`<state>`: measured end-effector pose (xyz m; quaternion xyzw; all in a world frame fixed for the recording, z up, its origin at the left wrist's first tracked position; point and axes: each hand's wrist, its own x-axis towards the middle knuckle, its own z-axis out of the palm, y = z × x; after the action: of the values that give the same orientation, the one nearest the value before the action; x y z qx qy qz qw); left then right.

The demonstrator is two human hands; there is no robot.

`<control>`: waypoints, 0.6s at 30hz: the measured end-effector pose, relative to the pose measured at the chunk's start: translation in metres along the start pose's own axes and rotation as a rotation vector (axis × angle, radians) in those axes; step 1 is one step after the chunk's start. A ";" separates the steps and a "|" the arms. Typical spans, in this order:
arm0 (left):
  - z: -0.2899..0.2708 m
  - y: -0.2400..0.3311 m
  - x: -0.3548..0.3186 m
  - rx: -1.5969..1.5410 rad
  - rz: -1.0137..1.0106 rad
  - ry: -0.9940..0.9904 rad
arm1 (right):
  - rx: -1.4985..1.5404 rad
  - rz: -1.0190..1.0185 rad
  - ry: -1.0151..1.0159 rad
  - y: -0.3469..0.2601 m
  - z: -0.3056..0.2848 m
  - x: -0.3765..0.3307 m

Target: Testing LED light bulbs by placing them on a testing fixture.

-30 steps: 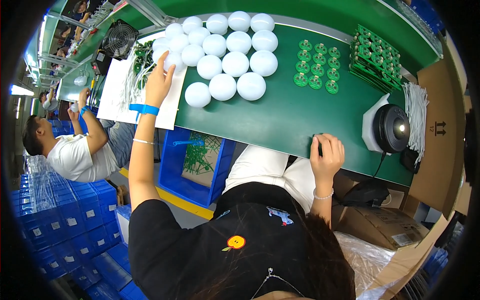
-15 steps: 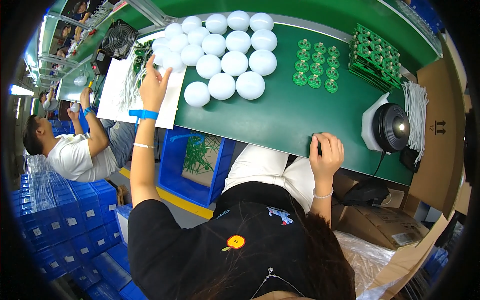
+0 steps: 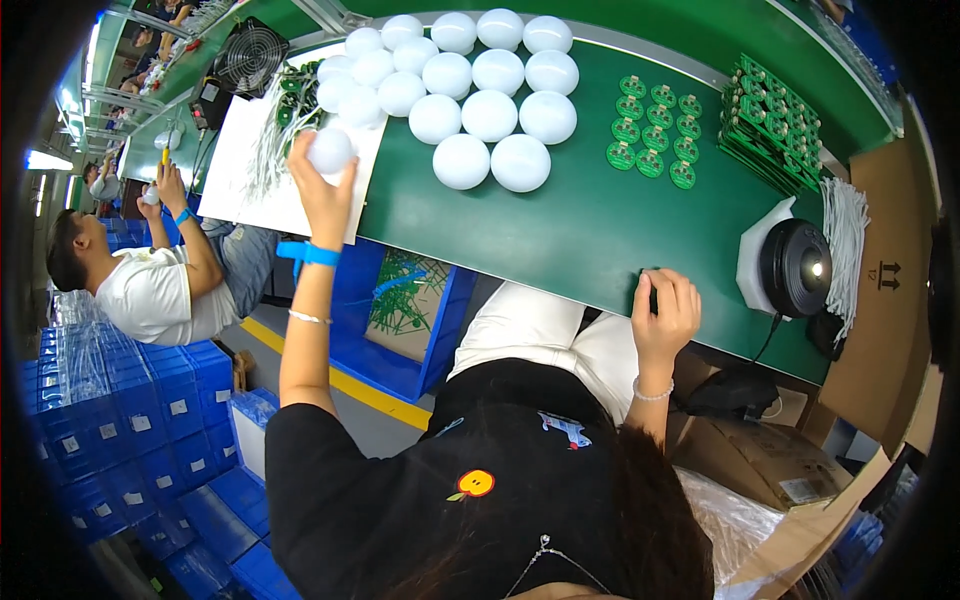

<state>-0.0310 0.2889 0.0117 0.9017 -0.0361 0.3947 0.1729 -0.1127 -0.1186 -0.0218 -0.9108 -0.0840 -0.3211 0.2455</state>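
My left hand (image 3: 322, 190), with a blue wrist strap, is raised over the white sheet (image 3: 235, 190) at the left. Its thumb and fingers are closed around a round white bulb cover (image 3: 331, 151). Several more bulb covers (image 3: 489, 115) stand in rows on the green tabletop (image 3: 450, 230) to the right of it. At the table's front edge rests my right hand (image 3: 667, 312), fingers curled in. A small dark bit shows by its thumb; what it holds, if anything, cannot be made out.
Small round green circuit boards (image 3: 651, 138) lie in rows, beside stacked board panels (image 3: 770, 125). A black round device with a light (image 3: 797, 268) and white wires (image 3: 845, 240) sit at the right. A blue bin (image 3: 448, 335) is below the table. Another person (image 3: 165, 290) works at the left.
My left hand has closed on a bulb cover and lifted it over the white sheet. The leftmost cover of the front row is gone from its place. My right hand stays at the table edge.
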 end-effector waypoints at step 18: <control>0.009 -0.011 0.011 0.242 0.269 -0.052 | 0.016 -0.004 0.003 0.001 -0.002 0.001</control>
<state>-0.0151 0.2967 0.0113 0.9128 -0.1131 0.3925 0.0076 -0.1131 -0.1199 -0.0205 -0.9082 -0.0880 -0.3222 0.2522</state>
